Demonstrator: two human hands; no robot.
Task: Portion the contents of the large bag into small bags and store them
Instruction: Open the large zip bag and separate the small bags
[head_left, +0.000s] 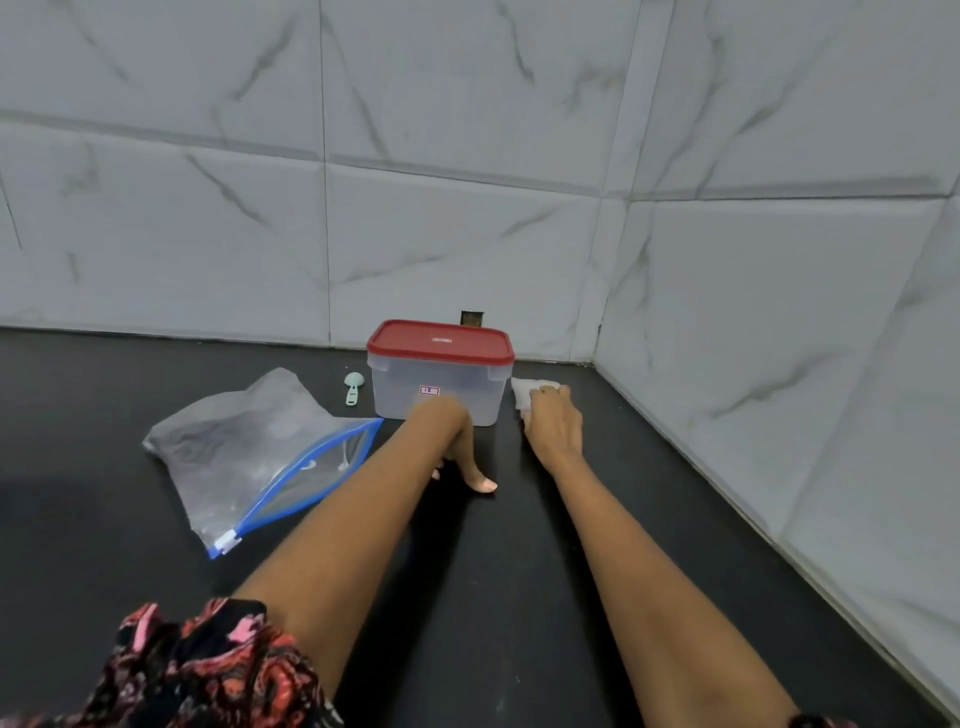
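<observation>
A large clear zip bag (244, 452) with a blue slider strip lies flat on the black counter (519, 571) at the left and looks nearly empty. A clear storage box (441, 387) with a red lid on it stands at the back, near the wall. My left hand (460, 449) is bent down in front of the box, its fingertips and thumb resting on the counter and holding nothing. My right hand (553, 421), right of the box, grips a crumpled white piece (527, 387); I cannot tell if it is a small bag or a cloth.
A mint-green scoop (352, 387) lies between the zip bag and the box. A small dark object (472, 318) stands behind the box against the marble-look wall. Walls close the counter at the back and on the right, meeting in a corner.
</observation>
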